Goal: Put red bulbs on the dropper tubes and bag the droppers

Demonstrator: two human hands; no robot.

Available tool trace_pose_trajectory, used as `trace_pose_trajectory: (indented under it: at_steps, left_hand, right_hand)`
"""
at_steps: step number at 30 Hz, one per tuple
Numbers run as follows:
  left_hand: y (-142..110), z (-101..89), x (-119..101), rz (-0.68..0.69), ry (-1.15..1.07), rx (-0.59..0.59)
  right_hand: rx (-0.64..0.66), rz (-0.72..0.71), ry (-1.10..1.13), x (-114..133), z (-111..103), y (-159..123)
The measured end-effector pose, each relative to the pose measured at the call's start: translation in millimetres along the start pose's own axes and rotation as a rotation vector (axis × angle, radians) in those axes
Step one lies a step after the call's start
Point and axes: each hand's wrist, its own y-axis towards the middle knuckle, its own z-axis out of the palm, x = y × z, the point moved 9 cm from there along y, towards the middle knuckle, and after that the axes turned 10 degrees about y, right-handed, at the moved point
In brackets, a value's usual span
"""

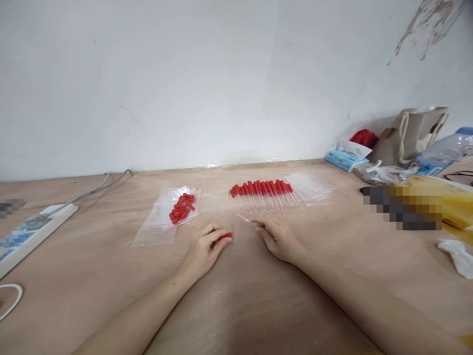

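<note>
My left hand (pixel 207 246) rests on the wooden table (pixel 236 305) with its fingers pinched on a small red rubber bulb (pixel 225 236). My right hand (pixel 277 239) lies just to the right, fingertips closed on a thin clear glass tube (pixel 244 218) that points up and left. Behind the hands lies a row of finished droppers with red bulbs (pixel 262 190). Left of that row are bare clear tubes (pixel 214 204). Loose red bulbs (pixel 181 208) lie on a clear plastic bag (pixel 155 229) at the left.
A white power strip (pixel 33 231) with a grey cable lies at the left edge. Empty clear bags (pixel 310 187) sit behind the droppers. At the right stand a tissue pack (pixel 345 157), a canvas bag (pixel 417 133), a plastic bottle (pixel 443 150), a yellow package (pixel 458 207) and crumpled tissue (pixel 458 254).
</note>
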Motion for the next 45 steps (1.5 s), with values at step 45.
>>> trace_pose_trajectory:
  at_steps: [45]
  left_hand:
    - [-4,8.3,-15,0.230,0.020,0.082]
  right_hand:
    - [0.175,-0.094,-0.311,17,23,1]
